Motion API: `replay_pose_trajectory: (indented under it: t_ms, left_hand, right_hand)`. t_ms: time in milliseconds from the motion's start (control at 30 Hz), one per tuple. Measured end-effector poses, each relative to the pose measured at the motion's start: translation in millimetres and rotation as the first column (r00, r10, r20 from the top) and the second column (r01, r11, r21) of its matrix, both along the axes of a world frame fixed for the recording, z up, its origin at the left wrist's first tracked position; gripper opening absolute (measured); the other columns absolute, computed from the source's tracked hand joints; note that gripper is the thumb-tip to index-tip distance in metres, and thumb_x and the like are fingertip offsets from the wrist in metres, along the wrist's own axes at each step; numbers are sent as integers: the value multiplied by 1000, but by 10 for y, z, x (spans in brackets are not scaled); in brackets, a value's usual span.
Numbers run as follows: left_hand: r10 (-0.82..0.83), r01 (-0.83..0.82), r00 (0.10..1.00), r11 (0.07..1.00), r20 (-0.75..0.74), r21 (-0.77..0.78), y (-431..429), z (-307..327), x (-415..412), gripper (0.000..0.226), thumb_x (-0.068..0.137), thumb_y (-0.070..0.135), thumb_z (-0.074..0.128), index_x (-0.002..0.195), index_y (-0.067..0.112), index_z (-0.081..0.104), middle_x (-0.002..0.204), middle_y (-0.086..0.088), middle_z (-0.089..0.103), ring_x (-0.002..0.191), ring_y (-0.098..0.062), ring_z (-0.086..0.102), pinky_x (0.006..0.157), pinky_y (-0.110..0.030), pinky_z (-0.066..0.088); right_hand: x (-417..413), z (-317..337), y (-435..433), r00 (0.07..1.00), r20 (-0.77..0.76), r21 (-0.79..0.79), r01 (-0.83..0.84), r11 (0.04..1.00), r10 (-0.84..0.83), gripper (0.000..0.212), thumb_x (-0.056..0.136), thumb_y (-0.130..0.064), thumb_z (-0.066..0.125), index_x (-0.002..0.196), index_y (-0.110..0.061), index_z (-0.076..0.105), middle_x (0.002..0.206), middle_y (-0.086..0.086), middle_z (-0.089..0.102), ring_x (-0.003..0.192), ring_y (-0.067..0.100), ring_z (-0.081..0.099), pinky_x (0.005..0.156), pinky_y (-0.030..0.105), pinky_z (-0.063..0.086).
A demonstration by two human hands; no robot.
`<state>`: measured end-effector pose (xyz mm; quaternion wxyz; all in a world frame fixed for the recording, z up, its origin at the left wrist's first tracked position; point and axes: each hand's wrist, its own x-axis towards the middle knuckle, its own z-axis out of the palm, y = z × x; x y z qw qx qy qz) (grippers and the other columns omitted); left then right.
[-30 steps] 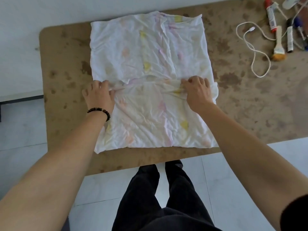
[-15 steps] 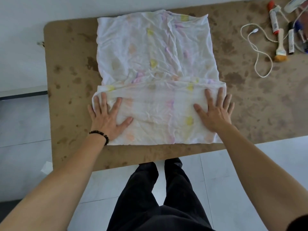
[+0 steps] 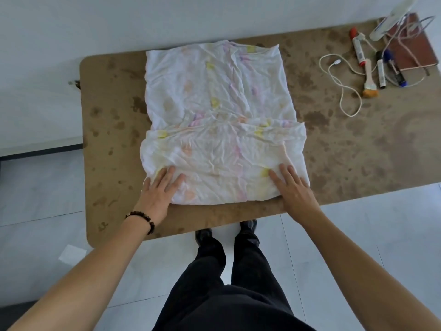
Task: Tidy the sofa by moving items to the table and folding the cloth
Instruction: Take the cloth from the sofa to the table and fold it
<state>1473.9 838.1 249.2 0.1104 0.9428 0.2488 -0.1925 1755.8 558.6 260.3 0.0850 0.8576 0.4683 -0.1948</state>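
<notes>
While I stand at the table [image 3: 105, 130], I look down at my two hands. My left hand [image 3: 160, 190] lies flat on the near left corner of the cloth [image 3: 214, 111]. Its fingers are spread out and it holds nothing. I wear a bead band [image 3: 143, 218] on that wrist. The cloth is white with soft yellow, pink and purple spots, and it is full of wrinkles. It lies in the middle of the brown table. Its near part is folded up over the rest, so a thick strip runs across in front of me. My right hand [image 3: 292, 187] lies flat on the near right corner of the cloth. Its fingers are open too, and it grips nothing. Its heel sits on the bare table just past the edge of the cloth. Further right, well away from the cloth, a white cable [image 3: 343, 91] curls on the table. Next to it lies a small brush [image 3: 369, 82] with some pens [image 3: 381, 72] beside it. A brown book [image 3: 410, 48] sits at the far right corner. My dark pants [image 3: 229, 283] and shoes show below the table.
</notes>
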Motion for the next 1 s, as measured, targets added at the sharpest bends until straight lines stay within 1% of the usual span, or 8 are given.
replay_pose_trajectory:
  t_ms: [133, 333, 467, 533, 633, 800, 900, 1000]
  left_hand:
    - [35, -36, 999, 997, -22, -68, -55, 153, 123, 83, 87, -14, 41, 156, 24, 15, 165, -5, 1, 151, -28, 5, 118, -48, 25]
    - [188, -153, 961, 972, 204, -179, -356, 445, -236, 55, 90, -5, 45, 139, 21, 54, 151, 4, 44, 139, -17, 42, 102, -36, 47]
    - [252, -224, 903, 967, 348, -119, -313, 632, -436, 37, 87, 8, 52, 117, 20, 70, 106, -2, 75, 80, -27, 69, 62, -31, 53]
    - [271, -250, 870, 962, 411, -105, -228, 746, -471, 38, 83, 16, 45, 108, 18, 73, 82, -4, 75, 61, -28, 63, 52, -27, 45]
    - [300, -264, 831, 954, 469, -141, -82, 948, -403, 42, 79, 22, 39, 101, 18, 74, 66, -6, 69, 55, -27, 59, 50, -28, 46]
    - [467, -352, 747, 882, 474, -314, 248, 1258, -46, 21, 89, 17, 46, 86, 22, 67, 69, 1, 66, 63, -22, 59, 54, -35, 49]
    - [554, -425, 684, 832, 476, -357, 556, 1385, 279, 17, 89, 11, 49, 80, 21, 60, 71, -2, 64, 67, -26, 59, 60, -40, 50]
    - [565, -458, 705, 824, 429, -333, 935, 1426, 671, 14, 91, 15, 47, 83, 21, 57, 74, -3, 64, 69, -28, 59, 63, -43, 51]
  right_hand:
    - [-57, 151, 92, 998, -41, 1, 45, 999, -45, 83, 88, 4, 60, 157, -23, 23, 161, 9, 25, 150, 33, 22, 99, 47, 49]
    - [-412, 497, -161, 966, -111, 236, 255, 938, -234, 43, 93, -13, 55, 133, -26, 63, 136, -1, 63, 119, 28, 62, 84, 44, 56]
    - [-452, 737, -327, 937, -92, 339, 347, 874, -337, 31, 88, -11, 53, 108, -26, 73, 92, -1, 74, 77, 30, 68, 62, 34, 52]
    - [-400, 866, -319, 925, -65, 361, 371, 856, -374, 26, 88, -11, 55, 100, -25, 73, 78, -1, 71, 66, 28, 63, 57, 31, 47]
    - [-322, 1054, -172, 896, -47, 399, 422, 814, -441, 23, 88, -15, 54, 97, -24, 73, 72, 2, 70, 60, 27, 55, 58, 30, 40]
    - [-61, 1332, 213, 873, -70, 548, 438, 713, -482, 24, 85, -23, 44, 80, -15, 65, 78, -4, 53, 64, 24, 46, 53, 25, 27]
    - [271, 1403, 502, 859, -70, 558, 455, 694, -507, 22, 89, -23, 46, 86, -13, 65, 86, 1, 60, 70, 25, 51, 59, 30, 36]
    - [682, 1451, 861, 854, -99, 497, 487, 718, -511, 21, 93, -28, 44, 99, -20, 63, 86, 0, 63, 76, 26, 56, 65, 34, 42]
